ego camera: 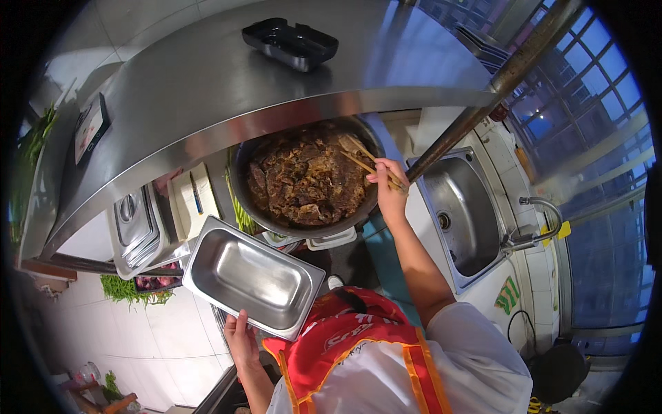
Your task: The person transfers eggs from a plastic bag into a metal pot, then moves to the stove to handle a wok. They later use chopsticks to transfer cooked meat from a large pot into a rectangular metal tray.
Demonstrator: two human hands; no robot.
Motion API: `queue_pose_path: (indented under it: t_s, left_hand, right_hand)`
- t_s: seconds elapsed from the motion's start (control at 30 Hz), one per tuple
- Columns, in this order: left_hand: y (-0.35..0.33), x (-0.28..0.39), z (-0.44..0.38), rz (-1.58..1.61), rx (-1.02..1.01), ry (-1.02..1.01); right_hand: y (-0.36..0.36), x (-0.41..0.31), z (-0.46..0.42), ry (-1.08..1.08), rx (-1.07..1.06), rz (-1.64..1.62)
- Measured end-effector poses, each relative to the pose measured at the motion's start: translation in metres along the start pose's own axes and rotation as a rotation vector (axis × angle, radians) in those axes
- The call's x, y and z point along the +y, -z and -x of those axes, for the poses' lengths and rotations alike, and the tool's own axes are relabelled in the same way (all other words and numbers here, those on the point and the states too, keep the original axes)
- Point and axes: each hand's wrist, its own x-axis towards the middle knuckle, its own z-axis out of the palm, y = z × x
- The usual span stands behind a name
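Observation:
My left hand (242,335) grips the near rim of a rectangular stainless steel food pan (253,277), with nothing inside it. My right hand (390,187) holds a pair of wooden chopsticks (364,155). Their tips reach into dark brown cooked meat (310,181) at the right side of a large round metal pot (289,231). The meat looks like big browned pieces and nearly fills the pot. Part of the pot's far rim lies hidden under the steel shelf. The food pan is held apart from the pot, nearer to my red apron (341,321).
Above the pot juts a stainless steel shelf (207,88) bearing a black tray (292,44) and a phone (90,129). A steel sink (460,217) with a faucet (543,222) lies right, behind a slanting metal pole (455,132). Left are stacked steel lids (135,220) and a notebook with pen (194,202).

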Motion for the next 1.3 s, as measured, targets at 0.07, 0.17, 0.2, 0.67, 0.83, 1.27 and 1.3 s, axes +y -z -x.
queue_pose_path:
  t_s: [0.07,0.17,0.2,0.67,0.83,1.27,1.3]
  left_hand:
    - [0.001,-0.001,0.0,0.012,-0.011,0.003]
    - [-0.001,-0.001,0.003,0.036,-0.002,-0.01]
    - [-0.001,-0.001,0.004,0.047,0.006,-0.019]
    - [0.007,-0.012,-0.008,0.081,-0.133,-0.028]
    - [0.004,-0.011,-0.007,0.096,-0.113,0.004]
    - [-0.005,-0.012,-0.009,0.125,-0.014,0.007]
    - [-0.003,-0.013,-0.009,0.124,-0.011,0.003]
  right_hand:
    - [0.001,0.003,-0.004,-0.048,0.08,-0.047]
    - [0.006,0.013,-0.015,-0.154,0.174,-0.237]
    - [0.01,0.016,-0.019,-0.184,0.184,-0.286]
    - [0.001,0.027,-0.029,-0.004,0.06,0.068]
    - [0.013,0.008,-0.023,-0.049,0.097,-0.176]
    - [-0.019,-0.071,0.139,-0.97,-0.54,-0.806]
    - [-0.023,-0.071,0.145,-0.958,-0.586,-0.755]
